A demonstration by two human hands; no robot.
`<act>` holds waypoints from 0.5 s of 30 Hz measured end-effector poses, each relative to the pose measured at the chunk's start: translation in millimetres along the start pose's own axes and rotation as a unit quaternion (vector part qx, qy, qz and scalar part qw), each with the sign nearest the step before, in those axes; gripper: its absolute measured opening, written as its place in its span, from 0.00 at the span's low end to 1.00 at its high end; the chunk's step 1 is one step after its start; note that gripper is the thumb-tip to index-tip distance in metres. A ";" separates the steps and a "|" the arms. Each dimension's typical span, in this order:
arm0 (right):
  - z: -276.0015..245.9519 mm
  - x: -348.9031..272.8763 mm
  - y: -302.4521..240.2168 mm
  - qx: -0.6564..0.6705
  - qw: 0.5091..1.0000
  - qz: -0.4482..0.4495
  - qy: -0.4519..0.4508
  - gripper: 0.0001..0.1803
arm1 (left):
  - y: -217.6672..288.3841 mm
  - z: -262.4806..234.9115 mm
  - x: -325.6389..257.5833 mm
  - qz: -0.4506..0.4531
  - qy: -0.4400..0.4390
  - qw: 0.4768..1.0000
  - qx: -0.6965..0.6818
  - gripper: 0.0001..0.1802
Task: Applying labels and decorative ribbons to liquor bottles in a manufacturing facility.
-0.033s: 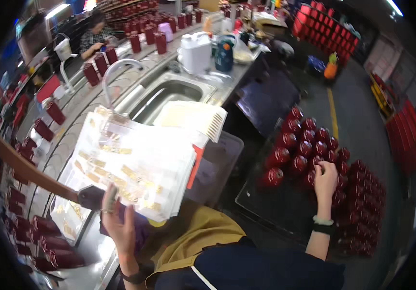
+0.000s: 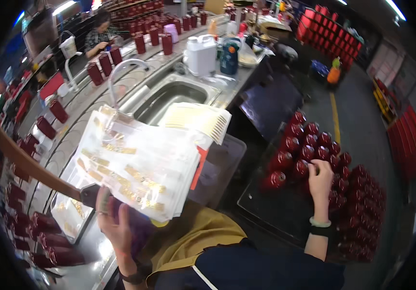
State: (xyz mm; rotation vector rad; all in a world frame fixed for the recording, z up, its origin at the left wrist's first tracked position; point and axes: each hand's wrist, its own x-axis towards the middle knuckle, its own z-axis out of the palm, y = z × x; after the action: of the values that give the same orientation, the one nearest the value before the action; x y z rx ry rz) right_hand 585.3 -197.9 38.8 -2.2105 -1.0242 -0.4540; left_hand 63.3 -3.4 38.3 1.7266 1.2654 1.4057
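My left hand [image 2: 116,224] is raised and holds up a thick stack of clear plastic sheets [image 2: 140,164] carrying rows of gold labels. A second pile of pale sheets [image 2: 196,121] rests behind the stack. A dark purplish object sits against my left palm, and I cannot tell what it is. My right hand [image 2: 320,176], with a band at the wrist, reaches down to the right. Its fingers touch one of several dark red round jars [image 2: 309,150] packed on a black tray [image 2: 270,203].
A steel sink [image 2: 169,96] with a curved tap lies ahead, with a white jug [image 2: 200,55] and a teal jug [image 2: 229,57] behind it. Dark red cylinders [image 2: 48,128] line the counter. Another person's arm [image 2: 24,162] crosses from the left. A seated person [image 2: 99,31] works far off. Red crates [image 2: 333,34] stand at the back.
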 end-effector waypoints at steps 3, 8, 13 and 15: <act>18.4 14.2 -126.1 0.207 0.966 -0.121 -0.094 0.08 | -36.1 -79.5 -0.5 0.126 0.179 0.910 0.353 0.29; 76.1 8.3 -261.1 0.380 0.845 -0.290 -0.238 0.08 | -42.8 -218.4 -43.0 0.126 0.453 0.619 0.629 0.26; 124.0 -27.2 -366.2 0.478 0.700 -0.372 -0.379 0.08 | -105.6 -277.8 -82.2 0.014 0.468 0.592 0.655 0.37; 134.3 -43.7 -400.8 0.495 0.650 -0.415 -0.401 0.08 | -148.4 -283.3 -96.2 -0.115 0.477 0.730 0.476 0.37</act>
State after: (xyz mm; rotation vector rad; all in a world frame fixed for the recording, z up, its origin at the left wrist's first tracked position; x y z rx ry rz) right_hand 253.2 63.6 83.0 -0.7449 -2.0733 0.7174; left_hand -251.9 -70.0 -49.6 1.1511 3.0740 1.6522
